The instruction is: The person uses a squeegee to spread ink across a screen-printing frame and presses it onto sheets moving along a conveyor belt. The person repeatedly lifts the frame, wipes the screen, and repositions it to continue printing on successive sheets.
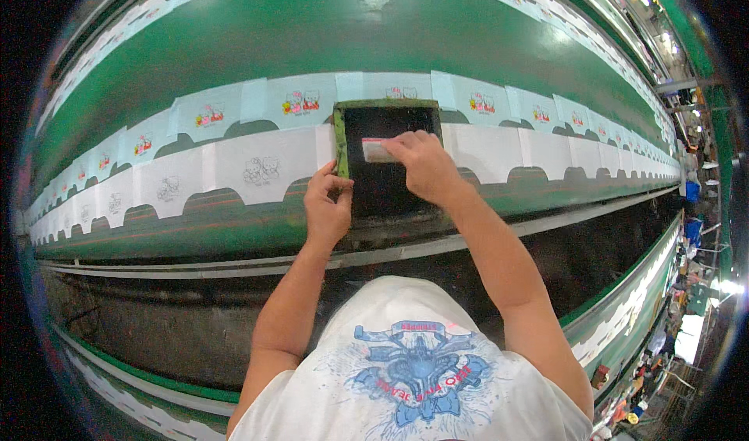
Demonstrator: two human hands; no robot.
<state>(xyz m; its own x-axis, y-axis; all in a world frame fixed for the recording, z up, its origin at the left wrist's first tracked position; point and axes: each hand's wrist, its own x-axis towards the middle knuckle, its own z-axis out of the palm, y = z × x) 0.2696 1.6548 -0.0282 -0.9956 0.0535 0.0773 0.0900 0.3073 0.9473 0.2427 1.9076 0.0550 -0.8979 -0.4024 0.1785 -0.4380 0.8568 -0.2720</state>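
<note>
A screen printing frame (341, 138) with a worn green rim and dark mesh lies on the front row of white cut fabric pieces (264, 187). At its lower left side my left hand (328, 211) grips the rim, thumb and fingers closed on it. My right hand (431, 170) pinches a flat, pale squeegee (378, 152) with a red upper edge over the mesh. Left of the frame, the white pieces carry black outline drawings of two figures; those to the right look blank. The fabric under the frame is hidden.
A long green printing table (257, 35) curves across the view. Behind the front row runs a row of pale blue pieces (484, 106) with coloured prints. A metal rail (195, 268) follows the near edge, with a dark aisle below. Assorted clutter (671, 363) stands far right.
</note>
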